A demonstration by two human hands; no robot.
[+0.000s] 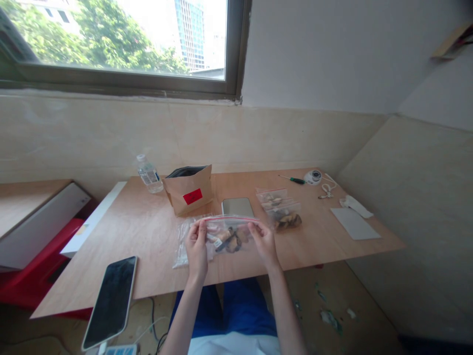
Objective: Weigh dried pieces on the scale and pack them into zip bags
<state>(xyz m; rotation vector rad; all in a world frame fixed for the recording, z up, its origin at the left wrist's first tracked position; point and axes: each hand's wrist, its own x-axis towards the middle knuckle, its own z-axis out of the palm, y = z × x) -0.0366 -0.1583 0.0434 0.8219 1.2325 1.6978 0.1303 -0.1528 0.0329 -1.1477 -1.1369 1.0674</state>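
Note:
Between my two hands hangs a clear zip bag [232, 240] with a red seal strip and brown dried pieces inside, held just above the table's front part. My left hand [197, 246] pinches its top left corner. The top right corner is gripped by my right hand [263, 240], thumb and fingers closed. Behind the bag lies a flat scale-like device [237, 206], partly hidden by it. A stack of clear empty-looking bags [183, 249] lies under and beside my left hand. To the right, two filled zip bags [283, 214] rest on the table.
An open brown paper pouch [188, 192] with a red label stands behind, beside a water bottle [150, 175]. A phone or tablet [111, 301] overhangs the front left edge. At right lie a screwdriver [295, 180], a white camera [313, 177] with cable and a white sheet [354, 224].

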